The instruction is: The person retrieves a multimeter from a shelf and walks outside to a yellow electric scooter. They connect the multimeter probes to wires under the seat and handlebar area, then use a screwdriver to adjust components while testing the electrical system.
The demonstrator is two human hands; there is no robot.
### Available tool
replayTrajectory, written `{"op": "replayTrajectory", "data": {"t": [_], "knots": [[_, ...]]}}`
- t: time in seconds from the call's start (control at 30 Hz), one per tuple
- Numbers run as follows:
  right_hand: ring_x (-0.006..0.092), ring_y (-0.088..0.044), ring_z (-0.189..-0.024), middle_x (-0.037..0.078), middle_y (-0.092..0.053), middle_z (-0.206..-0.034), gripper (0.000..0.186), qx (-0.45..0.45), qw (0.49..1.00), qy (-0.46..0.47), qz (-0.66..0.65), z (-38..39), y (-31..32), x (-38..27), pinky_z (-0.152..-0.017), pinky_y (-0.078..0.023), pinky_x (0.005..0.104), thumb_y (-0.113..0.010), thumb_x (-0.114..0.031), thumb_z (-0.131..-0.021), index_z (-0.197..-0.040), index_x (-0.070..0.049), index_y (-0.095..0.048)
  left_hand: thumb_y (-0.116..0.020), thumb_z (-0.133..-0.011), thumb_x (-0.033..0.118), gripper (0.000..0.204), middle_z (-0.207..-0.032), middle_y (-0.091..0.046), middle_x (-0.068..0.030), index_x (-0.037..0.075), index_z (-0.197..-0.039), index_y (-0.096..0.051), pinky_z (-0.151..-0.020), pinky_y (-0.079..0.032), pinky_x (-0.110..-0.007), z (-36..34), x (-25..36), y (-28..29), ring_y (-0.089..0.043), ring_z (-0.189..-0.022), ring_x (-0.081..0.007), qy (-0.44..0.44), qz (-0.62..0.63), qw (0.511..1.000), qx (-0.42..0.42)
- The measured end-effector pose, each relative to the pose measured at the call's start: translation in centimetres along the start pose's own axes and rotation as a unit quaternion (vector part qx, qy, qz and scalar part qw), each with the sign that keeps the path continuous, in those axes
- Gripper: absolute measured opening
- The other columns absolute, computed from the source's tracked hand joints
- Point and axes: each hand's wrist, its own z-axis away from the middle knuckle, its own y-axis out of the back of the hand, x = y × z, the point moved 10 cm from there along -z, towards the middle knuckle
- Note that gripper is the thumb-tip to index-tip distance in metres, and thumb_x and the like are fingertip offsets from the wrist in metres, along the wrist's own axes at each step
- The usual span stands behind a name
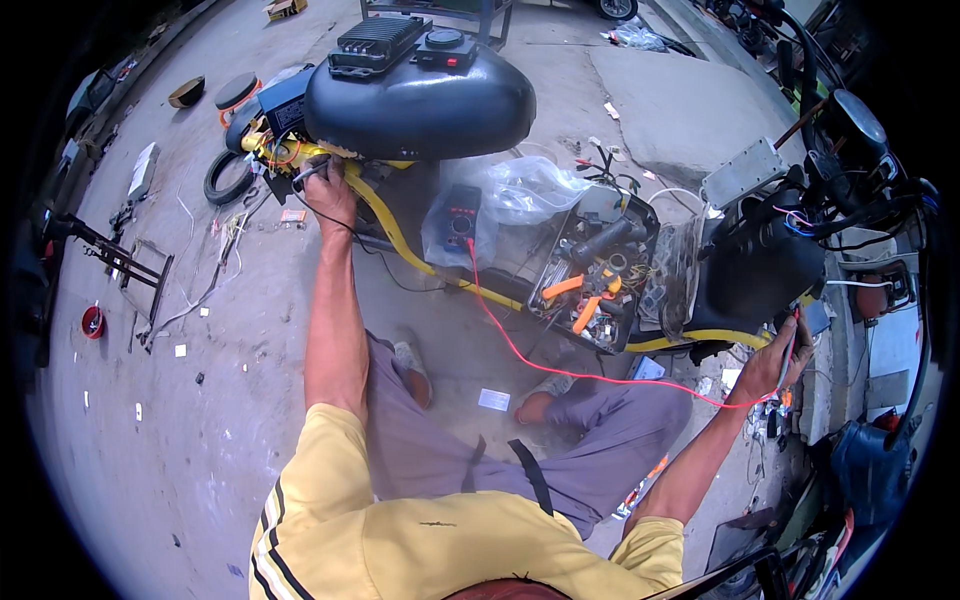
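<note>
My left hand (329, 197) grips a black probe with a dark lead among wiring (286, 152) at the yellow frame (392, 220), under the black seat (420, 108). My right hand (783, 355) is closed round the red probe, its tip end at the yellow frame's right end, by the black front body (752, 272). The red lead (540, 365) runs from that hand to a multimeter (462, 215) lying on clear plastic (515, 185). Right of the meter, an open toolbox (590, 250) holds orange-handled pliers (563, 286) and small parts.
Two black boxes (375, 45) sit on the seat. At left lie a tire (213, 180), a metal stand (125, 262), a red bowl (93, 322) and scattered wires. Handlebars (845, 140) crowd the upper right; more clutter (865, 460) lines the right side. My legs (600, 420) rest on the ground below the frame.
</note>
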Motion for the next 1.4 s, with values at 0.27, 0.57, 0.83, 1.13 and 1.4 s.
{"op": "replayTrajectory", "data": {"t": [0.27,0.57,0.83,1.13,1.4], "knots": [[0.0222,-0.072,-0.106,0.016,-0.074,-0.117,0.026,-0.002,1.000,0.008,0.028,-0.1,0.2,-1.0,-0.098,-0.055,0.0334,-0.064,-0.017,-0.106,-0.120,0.005,-0.066,-0.069,-0.103,0.023,0.028,-0.081,-0.072,-0.0068,-0.004,-0.109,-0.062,-0.069,-0.051,-0.030,0.5,1.2,0.0,-0.064,-0.073,-0.0126,0.073,0.046,0.996,-0.003],[0.0243,-0.069,-0.107,0.014,-0.073,-0.117,0.033,0.026,0.997,-0.025,0.066,-0.8,2.1,1.8,-0.098,-0.050,0.0375,-0.065,-0.024,-0.106,-0.123,0.003,-0.071,-0.067,-0.102,0.017,0.023,-0.094,-0.071,-0.0077,-0.002,-0.111,-0.059,-0.075,-0.051,-0.029,0.2,-0.4,-1.3,-0.064,-0.083,-0.0125,0.071,0.092,0.993,-0.034],[0.0260,-0.069,-0.103,0.016,-0.072,-0.117,0.034,0.009,0.993,0.004,0.117,-0.9,1.6,0.7,-0.093,-0.052,0.0380,-0.063,-0.026,-0.107,-0.121,0.005,-0.071,-0.067,-0.101,0.019,0.024,-0.087,-0.072,-0.0090,-0.003,-0.109,-0.060,-0.074,-0.052,-0.032,0.5,0.0,-0.3,-0.065,-0.079,-0.0138,0.114,0.087,0.989,-0.039],[0.0249,-0.070,-0.101,0.016,-0.072,-0.115,0.035,0.016,0.997,-0.009,0.079,-1.3,2.1,1.3,-0.092,-0.053,0.0367,-0.065,-0.025,-0.106,-0.120,0.006,-0.071,-0.068,-0.100,0.017,0.020,-0.083,-0.071,-0.0085,-0.002,-0.104,-0.063,-0.068,-0.052,-0.032,0.5,2.0,0.2,-0.064,-0.074,-0.0142,0.134,0.090,0.986,-0.048],[0.0239,-0.068,-0.102,0.015,-0.072,-0.116,0.036,0.005,0.995,-0.009,0.102,-1.1,1.7,0.6,-0.096,-0.052,0.0361,-0.062,-0.026,-0.107,-0.120,0.006,-0.071,-0.068,-0.101,0.018,0.020,-0.084,-0.071,-0.0056,-0.001,-0.108,-0.063,-0.067,-0.051,-0.029,0.8,-0.6,-0.5,-0.062,-0.073,-0.0127,0.198,0.164,0.965,-0.049]]}}
